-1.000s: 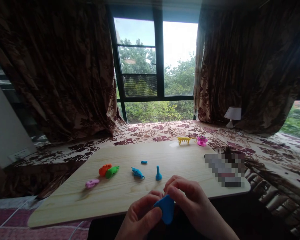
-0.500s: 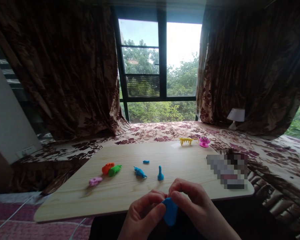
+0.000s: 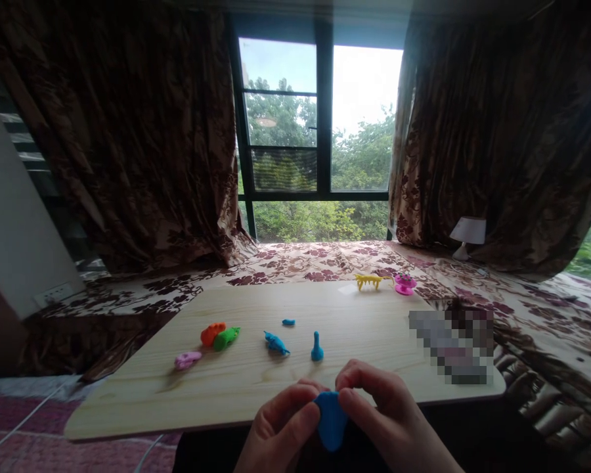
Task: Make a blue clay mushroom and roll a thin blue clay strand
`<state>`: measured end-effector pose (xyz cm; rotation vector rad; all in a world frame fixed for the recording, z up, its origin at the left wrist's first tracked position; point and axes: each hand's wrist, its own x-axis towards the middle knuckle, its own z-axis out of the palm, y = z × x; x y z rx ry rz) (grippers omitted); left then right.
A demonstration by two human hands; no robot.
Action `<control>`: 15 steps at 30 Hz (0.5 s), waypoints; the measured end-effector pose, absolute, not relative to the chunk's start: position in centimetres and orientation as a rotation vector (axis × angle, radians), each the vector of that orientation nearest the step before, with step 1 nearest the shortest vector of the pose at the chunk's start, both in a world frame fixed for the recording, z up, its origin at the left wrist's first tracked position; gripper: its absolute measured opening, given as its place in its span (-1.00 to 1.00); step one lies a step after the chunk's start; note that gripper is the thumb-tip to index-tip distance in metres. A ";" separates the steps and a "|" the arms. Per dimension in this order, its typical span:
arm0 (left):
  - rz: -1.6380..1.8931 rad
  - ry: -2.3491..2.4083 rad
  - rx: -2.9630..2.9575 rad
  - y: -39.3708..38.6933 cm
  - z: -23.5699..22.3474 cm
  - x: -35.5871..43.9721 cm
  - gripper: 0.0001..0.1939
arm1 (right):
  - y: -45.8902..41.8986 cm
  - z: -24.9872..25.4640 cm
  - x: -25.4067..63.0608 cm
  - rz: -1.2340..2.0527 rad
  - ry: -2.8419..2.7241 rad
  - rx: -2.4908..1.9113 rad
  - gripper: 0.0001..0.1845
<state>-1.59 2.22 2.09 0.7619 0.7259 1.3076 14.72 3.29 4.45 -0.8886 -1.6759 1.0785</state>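
A flattened piece of blue modelling clay hangs between my hands at the table's near edge. My left hand pinches its upper left side between thumb and fingers. Its upper right edge is held by my right hand, thumb in front and fingers bent behind. Just beyond my hands stands a small blue clay piece with a round base and upright neck. Left of it lie a lumpy blue clay piece and a short blue clay strip.
On the wooden table, orange, green and pink clay lumps lie at left. A yellow legged figure and a magenta piece are at the back right. A blurred-out item lies at right; a lamp stands behind.
The blue sheet has turned to face me more squarely and shifted slightly left and down. My fingers have moved slightly along its upper edge. The view has shifted a little.
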 end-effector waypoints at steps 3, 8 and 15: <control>1.318 0.838 0.908 2.3 2.1 -1.8 -0.84 | 3.3 4.3 14.6 1.072 -1.688 -0.919 -0.76; 1.331 0.825 1.052 2.5 1.7 -2.0 -0.86 | 3.5 4.5 14.5 1.063 -1.683 -0.901 -0.66; 1.279 0.781 1.003 2.1 1.5 -1.7 -0.87 | 3.3 4.0 14.0 1.104 -1.648 -0.905 -0.69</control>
